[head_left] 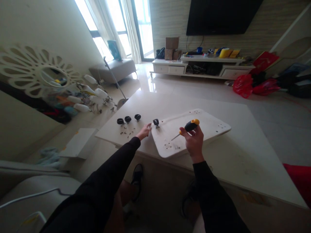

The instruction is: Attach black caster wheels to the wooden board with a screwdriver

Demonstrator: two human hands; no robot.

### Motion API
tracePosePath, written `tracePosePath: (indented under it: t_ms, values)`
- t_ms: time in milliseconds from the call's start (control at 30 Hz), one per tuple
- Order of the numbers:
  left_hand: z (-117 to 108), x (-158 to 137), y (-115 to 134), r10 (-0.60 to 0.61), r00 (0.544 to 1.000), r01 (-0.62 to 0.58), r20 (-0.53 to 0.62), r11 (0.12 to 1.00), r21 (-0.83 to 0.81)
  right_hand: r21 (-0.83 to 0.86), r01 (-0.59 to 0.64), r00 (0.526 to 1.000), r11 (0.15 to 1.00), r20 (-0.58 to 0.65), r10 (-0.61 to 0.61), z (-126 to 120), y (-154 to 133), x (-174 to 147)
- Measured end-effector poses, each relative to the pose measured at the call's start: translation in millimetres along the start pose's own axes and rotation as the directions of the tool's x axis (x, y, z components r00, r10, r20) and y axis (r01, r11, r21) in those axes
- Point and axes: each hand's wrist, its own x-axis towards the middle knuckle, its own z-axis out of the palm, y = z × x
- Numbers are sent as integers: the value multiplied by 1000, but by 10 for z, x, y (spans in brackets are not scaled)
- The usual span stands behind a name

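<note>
In my right hand is a screwdriver with a black and yellow handle, its shaft slanting down to the left over a white board. The tip hangs close to a cluster of small holes at the board's near left corner. My left hand reaches to the board's left edge with fingers stretched out, beside a black caster wheel standing at the far left corner. Whether those fingers touch the edge is hard to see. Other holes dot the two right corners.
Three more black casters stand on the white table to the left, with several small screws scattered near them. A white box sits on the floor at left. Beyond the table are a TV cabinet and red bags.
</note>
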Motion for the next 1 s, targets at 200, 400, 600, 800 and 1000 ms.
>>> tracePosePath:
  t_ms: [200,400,600,800,1000]
  values:
    - [92,-126,-91,-61,998,61,-1,998,-7,116,-79,990,990,-104,92,-349,39,49]
    - [77,-151,-38,-83,996,84,19,995,-45,8,-172,900,985,-406,161,-874,201,-115]
    - [85,-120,-6,-108,994,110,29,990,-88,67,-344,903,937,-248,350,-866,331,-387]
    - [90,-138,-30,-129,991,132,29,978,-161,85,-358,900,930,-234,368,-668,351,-253]
    - [174,-319,-100,-195,977,165,-84,947,-276,103,-385,895,917,-202,398,-569,515,289]
